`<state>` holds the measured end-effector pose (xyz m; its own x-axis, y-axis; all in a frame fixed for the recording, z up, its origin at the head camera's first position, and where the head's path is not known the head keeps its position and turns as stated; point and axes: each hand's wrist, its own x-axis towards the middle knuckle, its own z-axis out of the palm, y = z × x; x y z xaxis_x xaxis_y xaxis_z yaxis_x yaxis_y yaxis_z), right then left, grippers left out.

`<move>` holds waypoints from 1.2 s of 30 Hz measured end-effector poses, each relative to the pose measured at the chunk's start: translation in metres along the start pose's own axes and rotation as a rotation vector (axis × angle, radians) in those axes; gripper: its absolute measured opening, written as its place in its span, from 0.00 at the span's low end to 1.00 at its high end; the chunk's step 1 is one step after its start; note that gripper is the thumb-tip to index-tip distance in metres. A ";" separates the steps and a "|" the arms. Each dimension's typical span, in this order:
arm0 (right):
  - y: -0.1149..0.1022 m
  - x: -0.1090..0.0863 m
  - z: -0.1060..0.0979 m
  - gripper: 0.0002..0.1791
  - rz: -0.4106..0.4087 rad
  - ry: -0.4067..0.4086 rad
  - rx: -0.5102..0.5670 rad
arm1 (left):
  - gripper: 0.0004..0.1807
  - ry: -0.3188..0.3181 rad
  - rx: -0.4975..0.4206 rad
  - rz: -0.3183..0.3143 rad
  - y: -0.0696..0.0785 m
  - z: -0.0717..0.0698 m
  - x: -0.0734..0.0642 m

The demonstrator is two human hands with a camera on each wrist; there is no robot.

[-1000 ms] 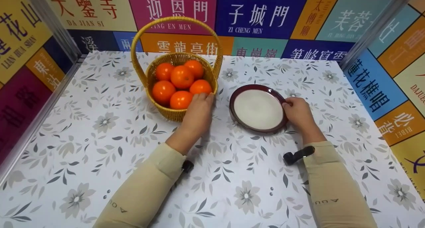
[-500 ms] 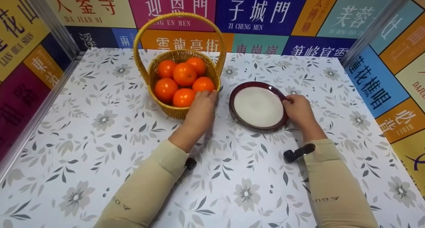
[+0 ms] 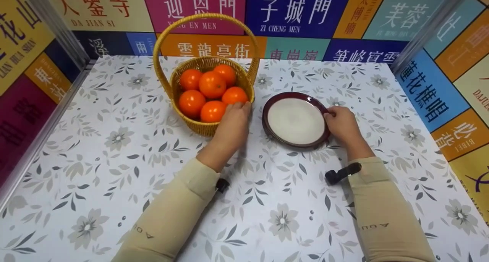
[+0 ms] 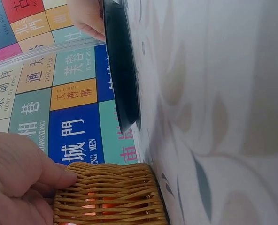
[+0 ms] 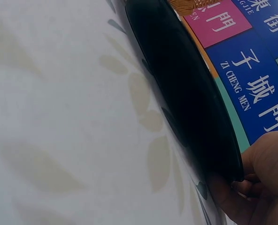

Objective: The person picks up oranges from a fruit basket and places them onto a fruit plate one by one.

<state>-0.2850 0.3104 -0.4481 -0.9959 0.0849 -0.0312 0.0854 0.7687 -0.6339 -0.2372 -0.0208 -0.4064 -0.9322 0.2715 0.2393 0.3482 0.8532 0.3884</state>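
Note:
A yellow woven basket [image 3: 204, 128] with a tall arched handle holds several orange round fruits [image 3: 212, 85], which look like oranges or tangerines. My left hand [image 3: 232, 126] grips the basket's near right rim. Its thumb lies against the outer weave [image 4: 111, 197] in the left wrist view, and the fingers are partly hidden behind the rim. To the right is a round plate [image 3: 296, 120] with a pale centre and dark red-brown rim. My right hand [image 3: 344, 126] pinches its right edge, thumb on top. In the right wrist view the plate's dark underside [image 5: 181, 89] shows, with fingers below the edge.
A white tablecloth [image 3: 244, 216] with grey flowers and leaves covers the table. Colourful panels [image 3: 298, 10] with large lettering stand behind and at both sides. Small black wrist cameras [image 3: 338, 175] sit at the sleeve cuffs.
The basket and my left hand have shifted slightly right, mostly in the first half second. My right hand keeps its pinch on the plate, which has barely moved.

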 end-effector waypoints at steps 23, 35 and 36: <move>0.000 0.001 0.000 0.20 0.006 0.009 0.009 | 0.07 -0.154 -0.004 -0.114 -0.014 -0.056 0.027; 0.000 0.001 -0.001 0.21 0.020 -0.003 -0.008 | 0.34 -0.010 0.096 -0.203 -0.053 -0.058 0.060; 0.000 0.002 -0.001 0.21 0.024 -0.003 -0.005 | 0.36 -0.021 0.097 -0.220 -0.057 -0.057 0.061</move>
<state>-0.2868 0.3113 -0.4476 -0.9937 0.1009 -0.0487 0.1090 0.7697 -0.6290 -0.3084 -0.0779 -0.3632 -0.9868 0.0822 0.1394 0.1258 0.9314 0.3415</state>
